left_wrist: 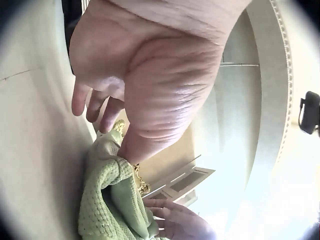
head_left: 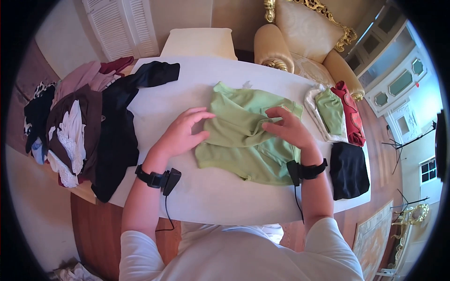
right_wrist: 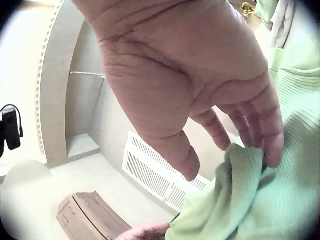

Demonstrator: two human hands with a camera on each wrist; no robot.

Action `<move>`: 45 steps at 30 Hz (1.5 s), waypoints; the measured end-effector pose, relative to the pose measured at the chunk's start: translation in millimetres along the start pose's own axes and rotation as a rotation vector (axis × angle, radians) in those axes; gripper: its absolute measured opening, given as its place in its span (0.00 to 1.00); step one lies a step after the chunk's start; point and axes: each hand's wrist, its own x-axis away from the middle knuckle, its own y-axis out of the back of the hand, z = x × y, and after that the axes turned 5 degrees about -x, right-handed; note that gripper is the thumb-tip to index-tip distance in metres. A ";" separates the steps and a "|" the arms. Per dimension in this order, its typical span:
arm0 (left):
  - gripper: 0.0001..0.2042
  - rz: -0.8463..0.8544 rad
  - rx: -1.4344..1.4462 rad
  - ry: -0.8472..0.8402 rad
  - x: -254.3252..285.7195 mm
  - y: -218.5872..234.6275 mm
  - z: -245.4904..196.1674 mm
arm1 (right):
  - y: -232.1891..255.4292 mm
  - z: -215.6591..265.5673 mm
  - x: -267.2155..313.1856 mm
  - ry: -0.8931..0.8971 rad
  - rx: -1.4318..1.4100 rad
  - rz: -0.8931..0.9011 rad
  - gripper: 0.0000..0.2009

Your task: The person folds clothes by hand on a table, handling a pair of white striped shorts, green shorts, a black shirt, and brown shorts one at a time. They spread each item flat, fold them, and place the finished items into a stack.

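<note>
A light green knit garment [head_left: 243,140] lies rumpled on the white table [head_left: 187,201] in the head view. My left hand [head_left: 184,132] is at its left edge, fingers spread and slightly bent, with nothing gripped. Over its right part is my right hand [head_left: 290,129], fingers loosely bent and thumb apart. In the left wrist view the green cloth [left_wrist: 107,195] bunches below my left hand [left_wrist: 145,80]. The right wrist view shows a raised fold of the cloth [right_wrist: 245,170] by the fingertips of my right hand [right_wrist: 190,85]; whether they touch it I cannot tell.
A heap of clothes [head_left: 75,117] and a black garment [head_left: 115,126] lie at the left. At the right are folded green and white pieces [head_left: 329,112], a red one [head_left: 348,112] and a black folded cloth [head_left: 349,171]. A gold armchair [head_left: 304,42] stands behind the table.
</note>
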 end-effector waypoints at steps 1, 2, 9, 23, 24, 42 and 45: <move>0.24 -0.008 -0.009 -0.005 -0.1 -0.2 1.2 | -5.9 2.9 1.2 0.081 0.074 -0.014 0.26; 0.24 -0.015 -0.017 -0.009 0.1 -1.2 3.6 | -12.6 6.3 2.6 0.161 0.147 -0.027 0.26; 0.22 -0.008 -0.120 -0.171 -1.7 -5.1 1.6 | -29.4 32.3 17.5 0.272 0.571 0.095 0.23; 0.23 0.052 -0.215 -0.132 2.1 -6.7 12.8 | -82.2 34.6 -30.6 0.636 0.754 0.177 0.24; 0.23 0.064 -0.215 -0.133 1.6 -7.3 14.4 | -91.5 33.5 -38.4 0.613 0.765 0.212 0.25; 0.27 0.088 -0.205 -0.092 5.8 -2.6 18.4 | -82.4 13.1 1.7 0.331 0.960 0.329 0.52; 0.27 0.101 -0.192 -0.089 4.5 -1.5 21.4 | -70.2 23.2 6.8 0.314 0.951 0.289 0.52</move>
